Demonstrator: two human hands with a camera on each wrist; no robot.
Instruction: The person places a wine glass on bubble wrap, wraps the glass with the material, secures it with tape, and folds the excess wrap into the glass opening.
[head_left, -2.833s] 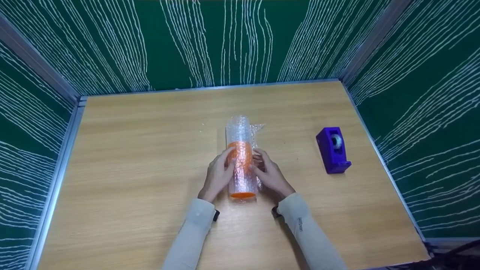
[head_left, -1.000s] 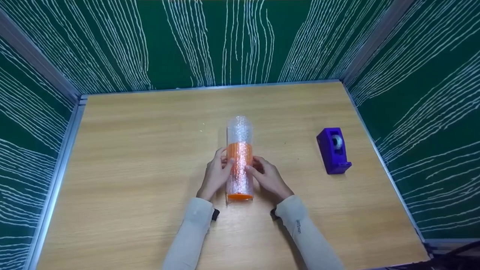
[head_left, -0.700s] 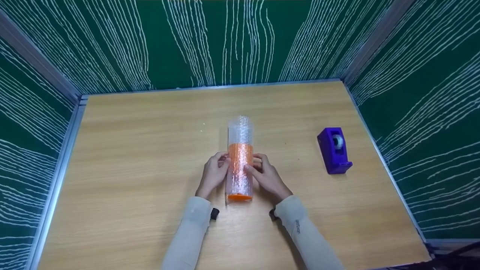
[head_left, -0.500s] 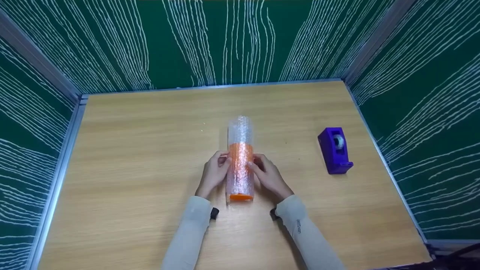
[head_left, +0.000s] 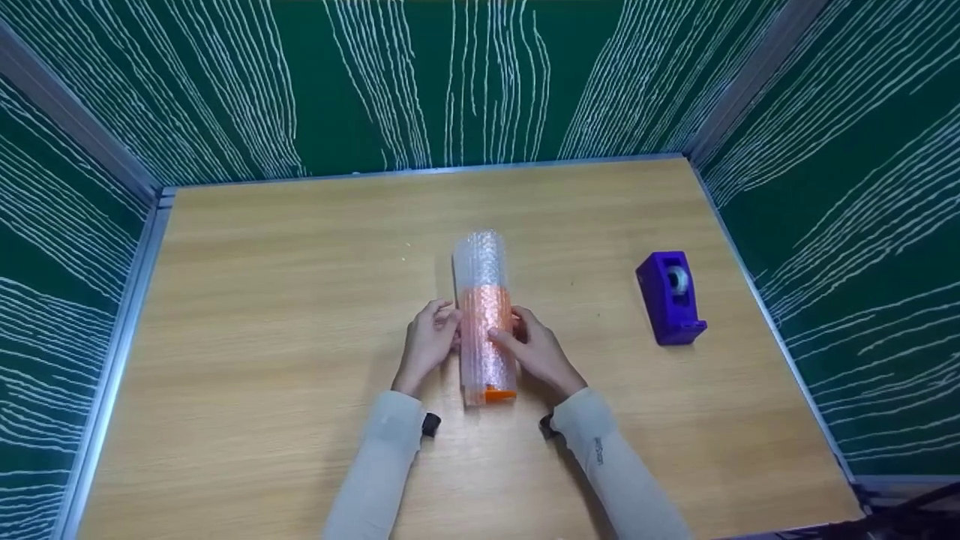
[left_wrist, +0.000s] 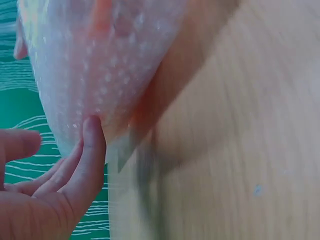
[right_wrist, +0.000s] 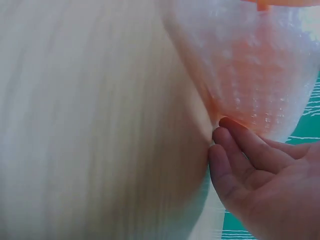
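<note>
In the head view, an orange cylinder (head_left: 500, 394) lies inside bubble wrap (head_left: 481, 259) in the middle of the table, its long side pointing away from me. My right hand (head_left: 541, 352) holds the roll from the right, thumb on top and fingers low along its side. On the left, my left hand (head_left: 429, 341) is at the wrap's edge. The left wrist view shows its fingertips (left_wrist: 92, 127) touching the bubble wrap, with the thumb apart from it. Fingertips (right_wrist: 227, 125) of the right hand meet the roll's underside in the right wrist view.
A purple tape dispenser (head_left: 670, 298) with a roll of tape stands on the right part of the wooden table (head_left: 262, 337). Green walls (head_left: 337, 90) with white wavy lines enclose the back and sides. Tiny white specks lie left of the roll.
The roll has turned and shifted slightly right; its orange end now shows at the lower right. The loose wrap seen earlier on its right is gone from view. The left thumb has come off the roll's top.
</note>
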